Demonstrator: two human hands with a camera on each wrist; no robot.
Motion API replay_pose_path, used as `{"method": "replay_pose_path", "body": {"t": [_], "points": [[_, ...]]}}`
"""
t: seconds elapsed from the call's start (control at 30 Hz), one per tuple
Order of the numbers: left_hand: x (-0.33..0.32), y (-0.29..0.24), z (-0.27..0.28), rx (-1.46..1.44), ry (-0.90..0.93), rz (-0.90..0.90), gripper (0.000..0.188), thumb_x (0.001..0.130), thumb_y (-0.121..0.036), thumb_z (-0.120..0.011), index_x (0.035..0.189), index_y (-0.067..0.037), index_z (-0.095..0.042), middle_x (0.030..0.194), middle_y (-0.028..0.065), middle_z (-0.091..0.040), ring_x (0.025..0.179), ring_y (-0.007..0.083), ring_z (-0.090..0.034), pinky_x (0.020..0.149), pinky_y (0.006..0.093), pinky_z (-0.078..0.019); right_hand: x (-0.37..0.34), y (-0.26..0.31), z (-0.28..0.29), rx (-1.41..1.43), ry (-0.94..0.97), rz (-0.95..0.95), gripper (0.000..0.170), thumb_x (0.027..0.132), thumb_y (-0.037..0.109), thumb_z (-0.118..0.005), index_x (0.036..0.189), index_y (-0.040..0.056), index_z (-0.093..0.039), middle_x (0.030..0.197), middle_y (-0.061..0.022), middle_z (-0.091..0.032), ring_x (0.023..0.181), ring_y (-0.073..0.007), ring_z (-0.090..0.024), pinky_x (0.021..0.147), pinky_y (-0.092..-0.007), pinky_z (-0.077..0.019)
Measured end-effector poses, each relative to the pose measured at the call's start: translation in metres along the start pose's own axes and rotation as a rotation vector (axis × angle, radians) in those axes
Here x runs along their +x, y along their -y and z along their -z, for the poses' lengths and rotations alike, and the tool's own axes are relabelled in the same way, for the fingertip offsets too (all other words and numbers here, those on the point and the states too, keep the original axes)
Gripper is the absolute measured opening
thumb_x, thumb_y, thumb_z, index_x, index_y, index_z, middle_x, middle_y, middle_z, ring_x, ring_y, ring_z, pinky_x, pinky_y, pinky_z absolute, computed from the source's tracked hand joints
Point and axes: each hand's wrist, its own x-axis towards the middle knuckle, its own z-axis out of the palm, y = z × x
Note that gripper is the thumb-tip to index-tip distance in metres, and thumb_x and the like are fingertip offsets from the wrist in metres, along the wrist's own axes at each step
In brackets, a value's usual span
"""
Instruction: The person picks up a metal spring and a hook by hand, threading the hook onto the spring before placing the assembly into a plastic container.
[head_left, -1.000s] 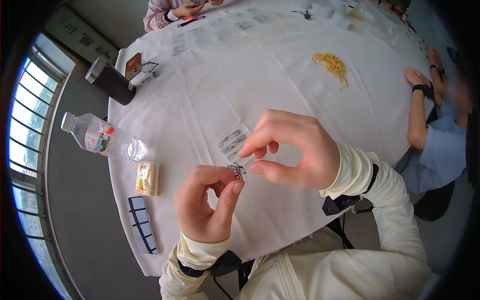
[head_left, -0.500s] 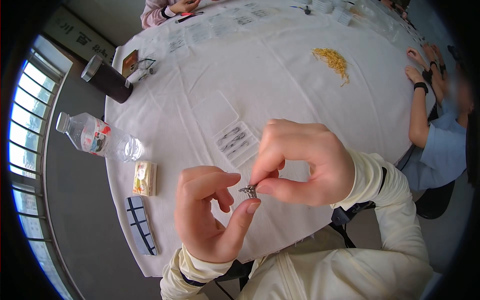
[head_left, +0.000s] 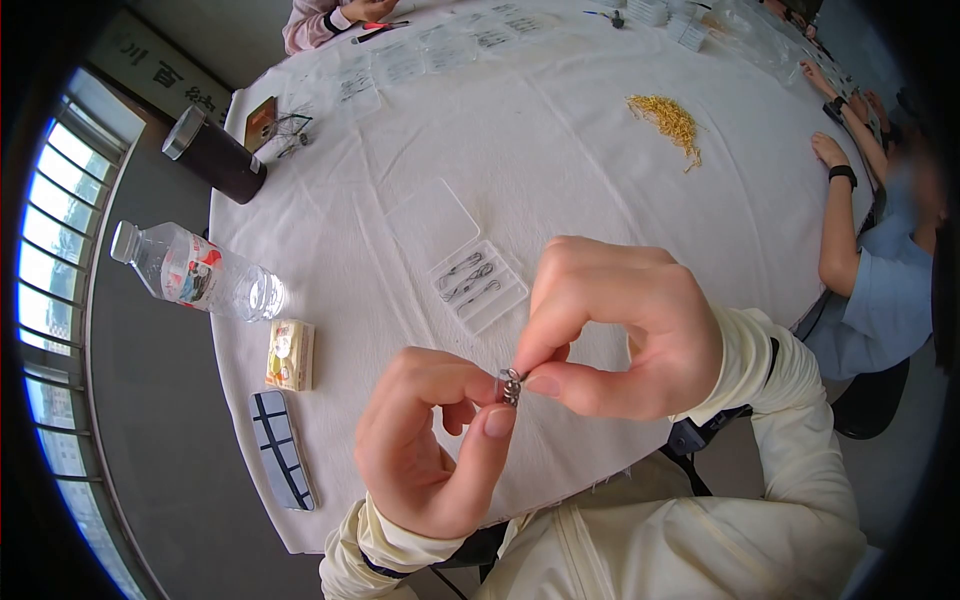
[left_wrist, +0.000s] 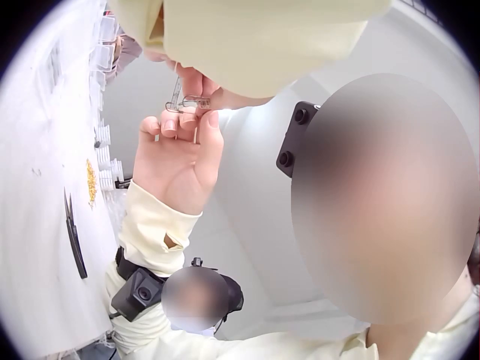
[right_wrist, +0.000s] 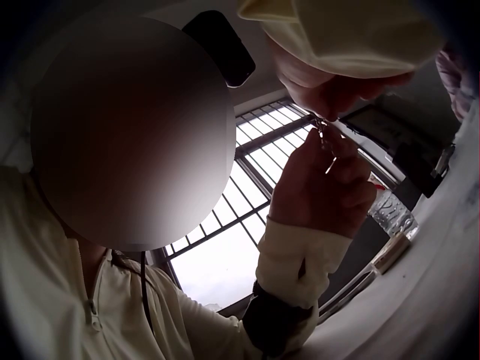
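My left hand [head_left: 430,440] pinches a small cluster of silvery wire hooks [head_left: 511,388] between thumb and forefinger, above the table. From the right, my right hand [head_left: 630,330] meets it, thumb and forefinger pinching the cluster's edge. In the left wrist view, bent wire hooks [left_wrist: 196,100] stick out at the fingertips of the right hand. Beyond the hands lies a clear plastic box [head_left: 506,306], its transparent lid [head_left: 430,215] folded back. Several dark wire pieces [head_left: 468,280] lie in its compartments.
On the left are a water bottle [head_left: 195,270], a dark thermos [head_left: 215,155], a tissue pack [head_left: 290,355] and a phone [head_left: 282,450]. A pile of golden bits [head_left: 668,125] lies far right. More clear boxes [head_left: 405,65] line the far side, near another person's hand [head_left: 368,10].
My right hand has come in to the wire cluster and now pinches it too. Both hands have shifted slightly right and down, uncovering more of the clear box.
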Motion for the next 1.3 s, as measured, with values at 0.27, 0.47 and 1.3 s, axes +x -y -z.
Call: {"method": "replay_pose_path", "body": {"t": [0.27, 0.47, 1.3], "points": [[0.0047, -0.0038, -0.0042, -0.017, -0.024, -0.033, 0.022, 0.08, 0.002, -0.072, 0.099, 0.001, -0.062, 0.089, 0.0096, -0.063, 0.071, 0.0134, -0.053, 0.058, 0.0248, -0.0418, -0.0005, 0.0018, -0.0011, 0.003, -0.015, 0.001, 0.018, 0.073, -0.005, -0.073, 0.089, 0.0043, -0.071, 0.081, -0.0053, -0.063, 0.071, -0.017, -0.06, 0.063, -0.0279, -0.0472], [0.0061, 0.0044, 0.0012, 0.167, 0.028, -0.236, 0.031, 0.075, 0.006, -0.076, 0.102, -0.001, -0.063, 0.093, 0.0113, -0.063, 0.073, 0.016, -0.057, 0.056, 0.0254, -0.043, -0.0015, 0.0012, -0.0022, -0.124, -0.02, 0.082, 0.025, 0.069, -0.004, -0.078, 0.09, 0.0084, -0.072, 0.084, -0.0024, -0.062, 0.072, -0.0162, -0.058, 0.064, -0.0283, -0.045], [0.0049, 0.0014, 0.0005, 0.226, -0.048, -0.312, 0.032, 0.066, 0.008, -0.077, 0.092, -0.004, -0.063, 0.086, 0.0116, -0.063, 0.073, 0.0196, -0.058, 0.061, 0.0277, -0.0448, -0.0038, -0.0001, -0.0047, -0.271, -0.07, 0.21, 0.027, 0.066, 0.001, -0.081, 0.088, 0.0138, -0.073, 0.084, 0.002, -0.059, 0.068, -0.0146, -0.055, 0.067, -0.0296, -0.0385]]}}
